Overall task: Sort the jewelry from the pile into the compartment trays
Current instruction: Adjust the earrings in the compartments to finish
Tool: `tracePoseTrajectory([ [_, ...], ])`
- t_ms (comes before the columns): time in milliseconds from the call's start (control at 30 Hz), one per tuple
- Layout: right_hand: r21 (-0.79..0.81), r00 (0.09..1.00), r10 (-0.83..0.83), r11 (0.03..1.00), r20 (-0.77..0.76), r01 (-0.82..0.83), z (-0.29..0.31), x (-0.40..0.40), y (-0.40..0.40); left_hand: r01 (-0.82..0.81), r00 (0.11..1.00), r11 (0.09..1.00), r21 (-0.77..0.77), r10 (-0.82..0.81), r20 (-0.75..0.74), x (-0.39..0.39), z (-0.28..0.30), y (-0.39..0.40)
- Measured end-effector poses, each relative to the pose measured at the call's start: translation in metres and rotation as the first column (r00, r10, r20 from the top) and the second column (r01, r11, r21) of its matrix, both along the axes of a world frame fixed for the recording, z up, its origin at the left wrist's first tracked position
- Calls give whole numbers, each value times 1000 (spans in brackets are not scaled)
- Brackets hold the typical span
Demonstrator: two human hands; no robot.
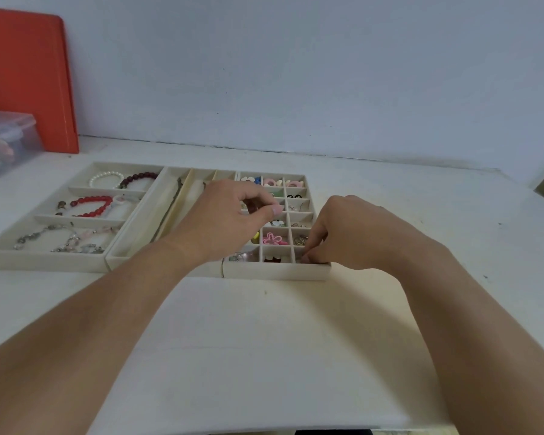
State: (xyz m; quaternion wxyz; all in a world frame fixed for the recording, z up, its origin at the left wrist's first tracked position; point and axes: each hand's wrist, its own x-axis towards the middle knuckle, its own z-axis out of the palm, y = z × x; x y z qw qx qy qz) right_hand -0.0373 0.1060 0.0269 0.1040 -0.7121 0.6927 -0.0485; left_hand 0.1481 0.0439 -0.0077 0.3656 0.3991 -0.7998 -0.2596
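Observation:
Three cream trays stand side by side on the white table. The small-compartment tray (277,271) on the right holds earrings, rings and a pink flower piece (274,239). My left hand (230,215) hovers over its left columns with fingers curled, seeming to pinch something small. My right hand (349,233) reaches into the tray's near right corner compartment, fingertips pinched together on a small item that I cannot make out. The bracelet tray (44,257) on the left holds pearl, dark red and red bead bracelets. The middle tray (157,211) has long slots with thin chains.
An orange board (22,76) leans on the wall at the far left, with a clear plastic box (7,136) in front of it. The wall runs close behind the trays. Bare white tabletop (264,340) lies between the trays and me.

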Motion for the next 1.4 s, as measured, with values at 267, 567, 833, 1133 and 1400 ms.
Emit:
tracePoseTrajectory([
  [267, -96, 993, -62, 993, 101, 72, 5, -20, -1, -5, 1000, 1000, 10, 5, -11, 0, 1, -1],
  [567, -210, 944, -290, 924, 156, 319, 0, -55, -17, -35, 999, 999, 13, 35, -26, 1, -1, -4],
  [833, 43, 932, -326, 945, 157, 324, -15, -71, -27, -51, 998, 999, 6, 51, -24, 2, -2, -6],
  [1133, 31, 905, -301, 952, 299, 306, -24, -67, -31, -50, 999, 999, -5, 50, -17, 3, 1, -3],
  [1400, -103, 784, -159, 957, 600, 273, -13, -57, -26, -28, 999, 1000, -6, 28, -24, 2, 5, 2],
])
